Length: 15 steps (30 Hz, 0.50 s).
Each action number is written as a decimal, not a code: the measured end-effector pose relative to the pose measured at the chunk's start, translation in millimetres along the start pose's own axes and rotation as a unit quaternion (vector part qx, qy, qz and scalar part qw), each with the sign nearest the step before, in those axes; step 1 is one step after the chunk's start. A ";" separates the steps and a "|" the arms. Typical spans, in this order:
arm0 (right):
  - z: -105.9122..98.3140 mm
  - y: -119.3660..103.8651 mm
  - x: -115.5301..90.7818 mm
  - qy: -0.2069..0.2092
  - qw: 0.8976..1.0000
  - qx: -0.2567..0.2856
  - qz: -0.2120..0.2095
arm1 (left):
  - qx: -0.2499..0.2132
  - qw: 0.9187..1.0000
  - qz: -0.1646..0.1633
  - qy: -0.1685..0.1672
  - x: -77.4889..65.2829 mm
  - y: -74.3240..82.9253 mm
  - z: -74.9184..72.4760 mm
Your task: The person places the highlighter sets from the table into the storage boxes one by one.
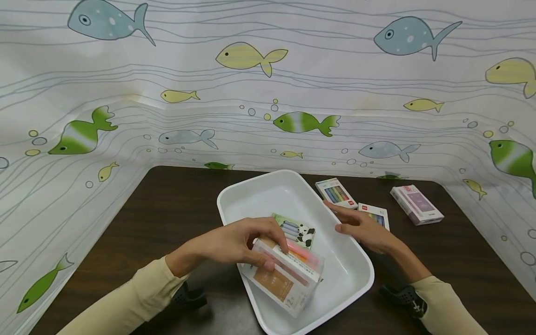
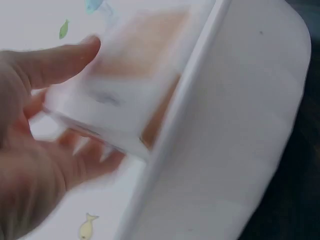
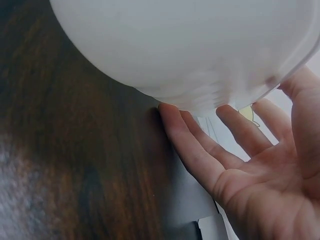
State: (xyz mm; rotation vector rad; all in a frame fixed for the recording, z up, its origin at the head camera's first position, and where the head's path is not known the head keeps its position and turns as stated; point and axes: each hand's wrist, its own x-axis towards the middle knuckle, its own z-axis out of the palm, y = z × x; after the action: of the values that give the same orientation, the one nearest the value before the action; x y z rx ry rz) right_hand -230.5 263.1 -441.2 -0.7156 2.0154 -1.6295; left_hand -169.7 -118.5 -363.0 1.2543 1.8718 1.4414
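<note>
My left hand point(image 1: 247, 239) grips a box of colored pens point(image 1: 282, 279), thumb on its front and fingers along its top edge. The box is whitish with a brown label; pink and orange show at its upper side. It is tilted over the white tray point(image 1: 360, 274). Behind it in the tray lies a green packet with panda pictures point(image 1: 303, 232), partly covered. My right hand point(image 1: 364, 228) touches the tray's right side; in the right wrist view, its fairly straight fingers point(image 3: 195, 145) rest against the outer wall. The left wrist view shows the box blurred beside the tray wall.
Right of the tray lie two white boxes of colored sticks, a farther one point(image 1: 336, 193) and a nearer one point(image 1: 378, 215) partly behind my right hand. A pink and white box point(image 1: 416, 204) lies farther right on the dark wooden table point(image 1: 167, 200). Fish-patterned sheeting point(image 1: 251, 102) encloses the table.
</note>
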 end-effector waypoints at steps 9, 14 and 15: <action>-0.9 1.1 -2.2 0.000 1.000 -0.009 -0.006 | 0.199 0.975 -0.017 0.094 -0.8 -1.2 -8.3; 1.4 -0.6 -1.2 0.000 1.000 0.000 0.000 | 0.253 0.965 -0.027 0.066 -3.2 -4.5 -5.5; 1.7 -1.0 -0.7 0.001 1.000 0.001 0.001 | 0.265 0.961 -0.033 0.066 -3.9 -4.6 -5.2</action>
State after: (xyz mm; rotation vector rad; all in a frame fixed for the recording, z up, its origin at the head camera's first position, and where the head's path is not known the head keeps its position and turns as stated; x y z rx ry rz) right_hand -228.8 262.2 -440.6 -0.7116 2.0159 -1.6310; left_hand -173.8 -124.7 -366.1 1.3308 2.4727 1.0385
